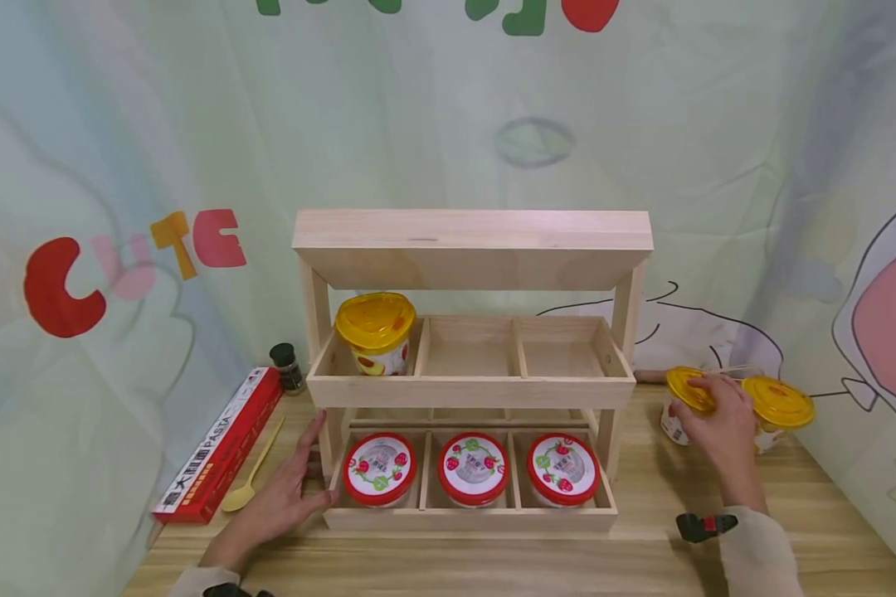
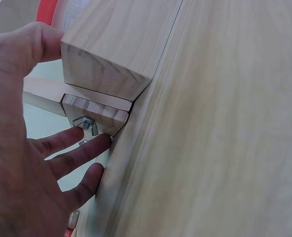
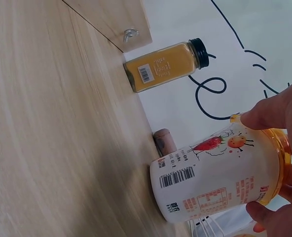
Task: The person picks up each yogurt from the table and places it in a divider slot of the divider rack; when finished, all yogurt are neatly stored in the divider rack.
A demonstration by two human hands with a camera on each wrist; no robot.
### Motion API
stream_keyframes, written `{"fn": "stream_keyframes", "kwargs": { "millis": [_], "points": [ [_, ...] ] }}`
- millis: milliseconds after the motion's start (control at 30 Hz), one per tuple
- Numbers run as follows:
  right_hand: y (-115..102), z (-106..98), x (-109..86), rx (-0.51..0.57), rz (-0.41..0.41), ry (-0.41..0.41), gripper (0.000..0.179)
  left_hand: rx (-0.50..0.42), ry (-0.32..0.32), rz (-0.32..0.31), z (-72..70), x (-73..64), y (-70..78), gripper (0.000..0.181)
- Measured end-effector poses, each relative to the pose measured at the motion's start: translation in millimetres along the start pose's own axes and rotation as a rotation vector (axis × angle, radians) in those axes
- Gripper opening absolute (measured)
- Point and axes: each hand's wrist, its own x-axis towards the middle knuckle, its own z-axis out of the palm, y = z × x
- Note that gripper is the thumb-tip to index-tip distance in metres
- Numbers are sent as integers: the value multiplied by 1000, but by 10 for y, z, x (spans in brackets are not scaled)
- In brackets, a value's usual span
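Observation:
A two-tier wooden rack (image 1: 470, 393) stands on the table. My left hand (image 1: 287, 493) is at its lower left corner, thumb against the tray's end and fingers loosely extended beside a post with a wing nut (image 2: 86, 123). My right hand (image 1: 724, 423) grips a yellow-lidded white cup (image 3: 210, 180) near its lid, right of the rack; whether its base touches the table I cannot tell. A second yellow-lidded cup (image 1: 780, 404) stands beside it. Another yellow-lidded cup (image 1: 376, 332) occupies the upper tier's left compartment. Three red-lidded cups (image 1: 474, 469) fill the lower tier's compartments.
Left of the rack lie a red pasta box (image 1: 220, 448) and a yellow spoon (image 1: 250, 477), with a black-capped jar (image 1: 287, 369) behind. The right wrist view has a spice bottle (image 3: 163, 66) beside the rack and a brown rod end (image 3: 164, 141). Printed cloth (image 1: 433, 124) hangs behind.

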Motion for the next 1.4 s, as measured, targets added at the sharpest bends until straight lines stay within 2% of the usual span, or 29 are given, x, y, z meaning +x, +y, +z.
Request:
{"fn": "stream_keyframes", "kwargs": {
  "millis": [333,633,1000,1400],
  "points": [
    [-41,-8,4,-11,45,-11,45,-6,-18,-28,-9,-6,8,119],
    [-193,-93,14,4,-51,75,42,-4,-10,-23,-9,-5,22,119],
    [-519,-310,0,33,-108,106,43,-5,2,-9,-10,-18,21,119],
    [-841,-479,-85,71,-175,154,42,-10,-11,-33,-19,-22,36,119]
  ]
}}
